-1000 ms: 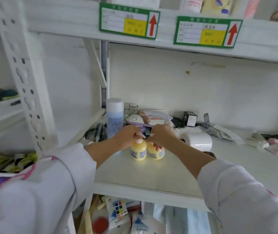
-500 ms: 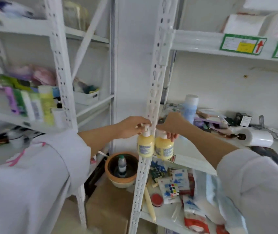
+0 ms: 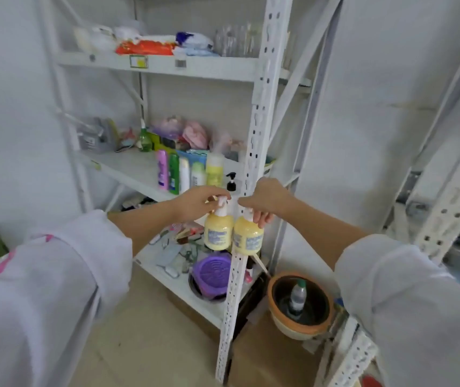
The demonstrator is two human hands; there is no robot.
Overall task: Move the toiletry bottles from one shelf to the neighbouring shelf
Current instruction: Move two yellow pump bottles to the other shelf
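My left hand (image 3: 195,203) grips the white pump top of a small yellow bottle (image 3: 217,233) that hangs in the air. My right hand (image 3: 265,201) holds a second yellow pump bottle (image 3: 247,238) by its neck, right beside the first. Both bottles hang in front of the white upright post (image 3: 254,152) of the left shelf unit. On that unit's middle shelf (image 3: 128,169) stands a row of bottles: pink (image 3: 162,170), green (image 3: 174,173), white (image 3: 184,174), pale (image 3: 198,174), yellow (image 3: 214,169), and a black pump top (image 3: 231,182).
The lower shelf carries a purple bowl (image 3: 213,272) and small clutter. A brown pot (image 3: 300,304) with a small bottle inside stands on cardboard on the floor to the right. Another rack's post (image 3: 457,191) is at the far right. The top shelf holds packets and glasses.
The view has swung left from the right-hand shelf to the left shelf unit. Both hands have carried the two yellow bottles off the right shelf and leftward, in front of the left unit's post.
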